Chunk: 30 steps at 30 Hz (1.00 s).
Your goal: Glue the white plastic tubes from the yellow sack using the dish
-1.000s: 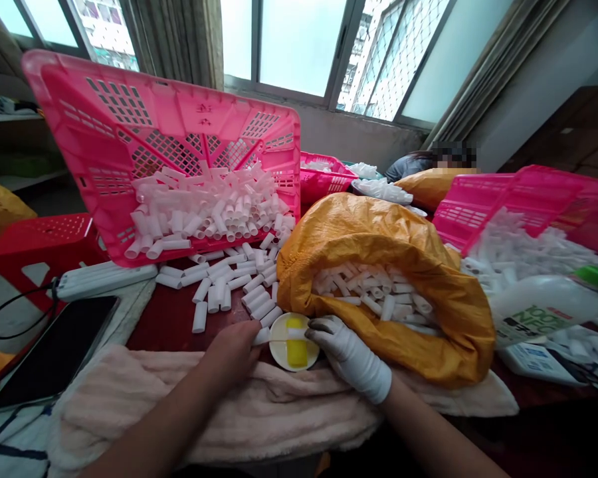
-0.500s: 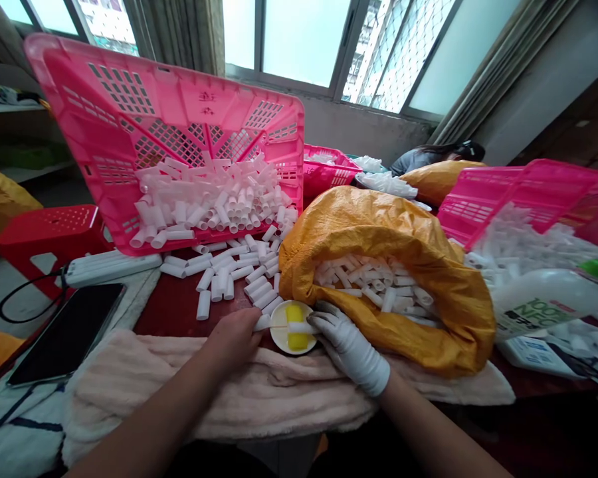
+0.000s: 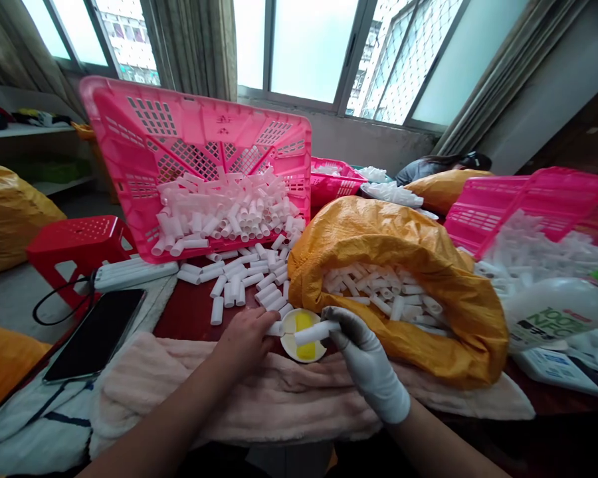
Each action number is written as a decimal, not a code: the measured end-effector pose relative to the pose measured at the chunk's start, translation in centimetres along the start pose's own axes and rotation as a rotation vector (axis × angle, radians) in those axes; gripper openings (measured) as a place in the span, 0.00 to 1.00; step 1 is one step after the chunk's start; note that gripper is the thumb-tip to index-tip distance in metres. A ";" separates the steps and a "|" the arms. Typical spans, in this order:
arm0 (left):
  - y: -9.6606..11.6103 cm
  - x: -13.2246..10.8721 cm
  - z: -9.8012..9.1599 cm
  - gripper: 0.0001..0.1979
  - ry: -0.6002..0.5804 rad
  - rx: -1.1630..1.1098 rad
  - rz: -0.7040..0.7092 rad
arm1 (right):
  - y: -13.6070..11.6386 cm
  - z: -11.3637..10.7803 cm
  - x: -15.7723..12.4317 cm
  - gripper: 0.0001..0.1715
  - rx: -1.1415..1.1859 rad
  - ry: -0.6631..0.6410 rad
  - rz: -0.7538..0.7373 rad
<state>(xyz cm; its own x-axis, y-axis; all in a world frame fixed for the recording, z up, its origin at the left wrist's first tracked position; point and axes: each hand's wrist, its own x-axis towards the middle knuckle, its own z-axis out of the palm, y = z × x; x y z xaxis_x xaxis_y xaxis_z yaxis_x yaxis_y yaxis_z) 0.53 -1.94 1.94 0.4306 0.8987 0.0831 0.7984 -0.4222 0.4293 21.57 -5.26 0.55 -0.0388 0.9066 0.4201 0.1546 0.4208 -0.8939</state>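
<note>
My left hand (image 3: 245, 340), bare, pinches a short white plastic tube (image 3: 276, 328) at the left rim of a small round dish (image 3: 303, 317). My right hand (image 3: 369, 364) wears a white glove and grips another white tube (image 3: 311, 332) by its right end. That tube is slightly tilted, over a yellow sponge-like strip (image 3: 306, 352) in the dish. A thin pale line shows between the two tubes; I cannot tell what it is. Several loose tubes (image 3: 235, 292) lie just beyond my left hand.
A tipped pink basket (image 3: 199, 106) spills tubes at the back left. An orange woven sack (image 3: 373, 219) full of tubes stands right. Under my arms lies a pink towel (image 3: 299, 405). A phone (image 3: 97, 335) is at left, a white bottle (image 3: 553, 309) at right. A person leans behind.
The tube in my right hand has tilted, its right end rising off the sponge strip, and the gloved fingers have curled. My left hand keeps its tube. The view has shifted slightly.
</note>
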 end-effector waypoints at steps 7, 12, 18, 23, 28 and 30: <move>2.0 -1.5 -0.5 0.10 -0.160 -0.139 0.087 | -2.5 -0.1 0.1 0.11 -0.132 -0.171 -0.227; 3.1 -2.3 0.9 0.08 -0.093 0.066 0.088 | -3.4 0.2 0.2 0.10 -0.343 -0.245 0.007; 4.3 -2.5 1.5 0.12 -0.176 0.085 0.063 | -2.6 1.9 -0.4 0.21 -0.394 -0.220 0.217; 4.9 -3.2 0.6 0.12 -0.291 -0.248 0.166 | -3.9 1.0 -2.0 0.20 -0.430 -0.337 0.051; 6.3 -3.6 1.3 0.10 -0.235 -0.193 0.128 | -3.9 0.7 -2.1 0.21 -0.307 -0.264 0.152; 6.8 -3.5 2.0 0.10 -0.173 -0.015 0.017 | -3.2 1.1 -1.9 0.22 -0.151 -0.128 0.338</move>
<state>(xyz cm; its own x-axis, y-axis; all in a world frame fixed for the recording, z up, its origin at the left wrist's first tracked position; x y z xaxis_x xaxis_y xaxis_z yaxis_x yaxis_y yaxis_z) 5.31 -8.18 2.77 0.5109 0.8571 -0.0655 0.7848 -0.4340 0.4424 20.04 -8.28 2.47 -0.0824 0.9938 0.0742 0.3231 0.0970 -0.9414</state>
